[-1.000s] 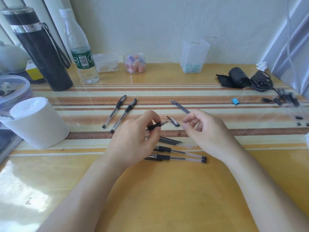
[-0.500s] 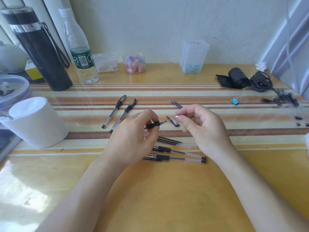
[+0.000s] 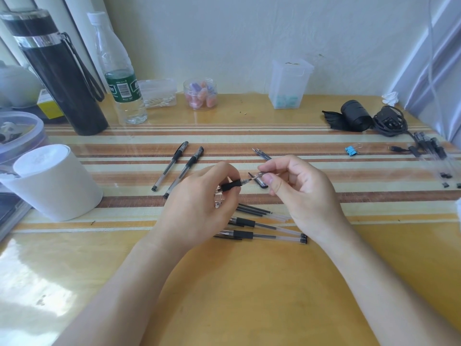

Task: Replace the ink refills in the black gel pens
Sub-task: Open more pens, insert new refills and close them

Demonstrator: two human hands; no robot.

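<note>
Both hands are raised just above the glossy yellow worktop (image 3: 249, 283), over its striped brown-and-cream mat (image 3: 374, 171). The left hand (image 3: 199, 203) has its fingers curled round a black gel pen with a rubber grip (image 3: 230, 186), whose front end points right and slightly up. The right hand (image 3: 304, 193) pinches a small silvery tip piece (image 3: 260, 174) between thumb and forefinger right at that front end, with its other fingers loosely curled. I cannot tell whether the piece is seated on the pen.

A small black cap (image 3: 262, 185) lies on the mat under the pen's front end. Two uncapped clear-barrelled pens (image 3: 269, 226) lie side by side beneath the hands, with a few loose thin refills (image 3: 254, 209) just behind them. Two more dark refills (image 3: 262, 154) poke out beyond the right hand's fingers. To the left of the hands, two capped black pens (image 3: 170, 166) lie parallel on the mat.

A white cup (image 3: 57, 186) stands at the far left. A tall black flask (image 3: 62, 78) and a clear water bottle (image 3: 122, 81) stand at the back. A blue binder clip (image 3: 351, 150) sits off to the right.
</note>
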